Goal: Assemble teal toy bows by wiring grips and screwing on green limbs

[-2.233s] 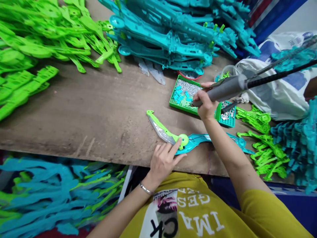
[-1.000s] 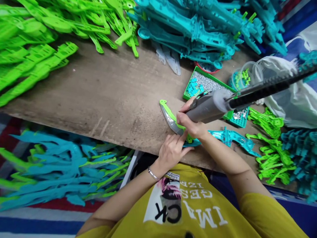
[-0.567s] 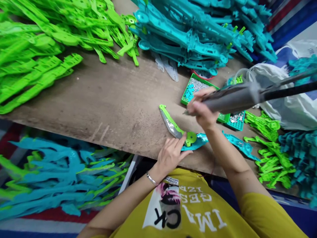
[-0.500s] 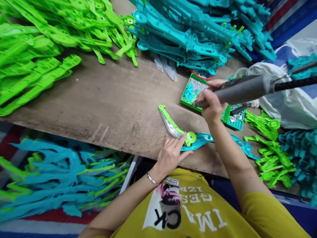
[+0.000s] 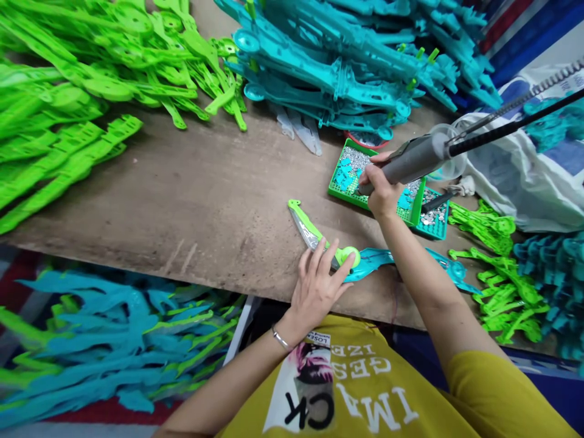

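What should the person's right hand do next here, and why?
Probably lift the grey corded wand off the green tray and bring it over to the green plastic toy knife. Its tip is at the tray of silver studs and teal pieces, held by the right hand, while the left hand rests on the knife, steadying it on the board.

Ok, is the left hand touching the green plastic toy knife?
Touching. The head view shows the left hand with its fingertips pressed on the green plastic toy knife, at its round hub.

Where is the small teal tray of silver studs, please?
In the head view, the teal tray sits just right of the green plastic tray and the right hand.
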